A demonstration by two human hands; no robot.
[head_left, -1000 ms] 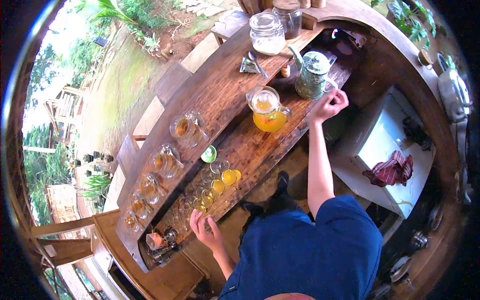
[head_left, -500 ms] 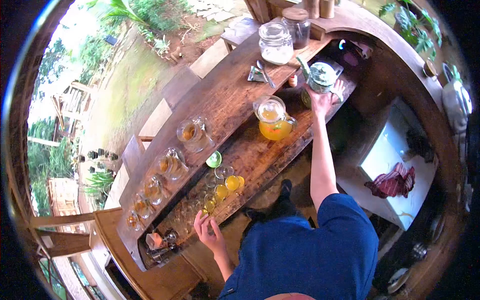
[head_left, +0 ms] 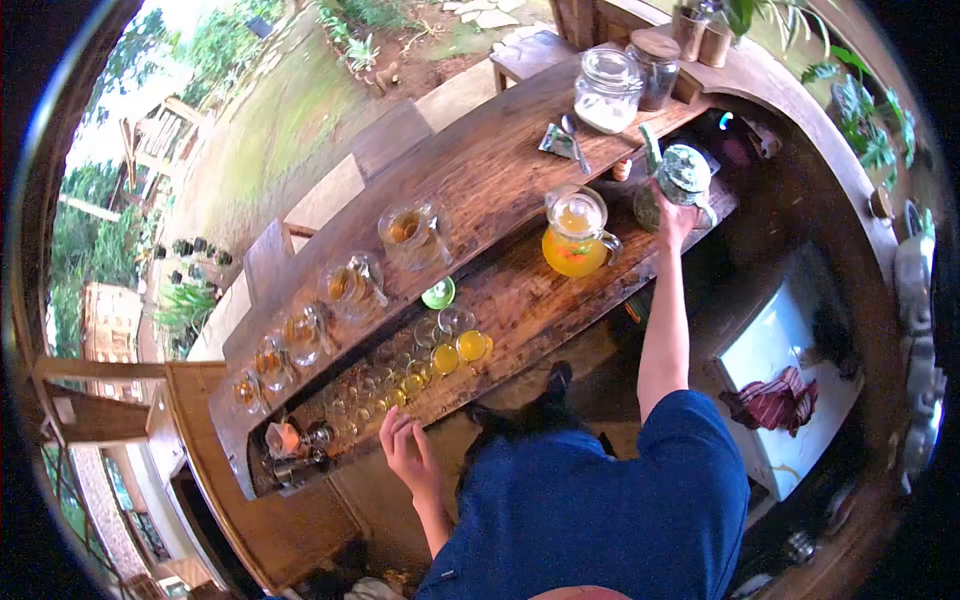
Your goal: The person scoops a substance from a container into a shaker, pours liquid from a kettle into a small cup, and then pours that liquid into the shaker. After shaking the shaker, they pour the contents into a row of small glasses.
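My right hand (head_left: pixel 676 215) is wrapped round the green and white teapot (head_left: pixel 686 172), whose spout points up and to the left. To its left stands a glass pitcher (head_left: pixel 573 250) of orange drink. My left hand (head_left: pixel 404 445) hangs at the front edge of the lower counter with bent, slightly parted fingers and nothing in it. Near it are rows of small glasses, some with yellow drink, such as this glass (head_left: pixel 472 346). A small green bowl (head_left: pixel 438 292) sits behind them.
Several glass pots with amber liquid, among them one pot (head_left: pixel 407 228), line the raised wooden counter (head_left: pixel 480 150). A jar of white powder (head_left: pixel 608 92), a spoon (head_left: pixel 576 145) and a packet are farther right. A striped cloth (head_left: pixel 775 400) lies on the white surface at right.
The view has turned and shifted, so the counter appears farther right. My right hand has gone from spread fingers at the teapot to a wrapped grasp on it.
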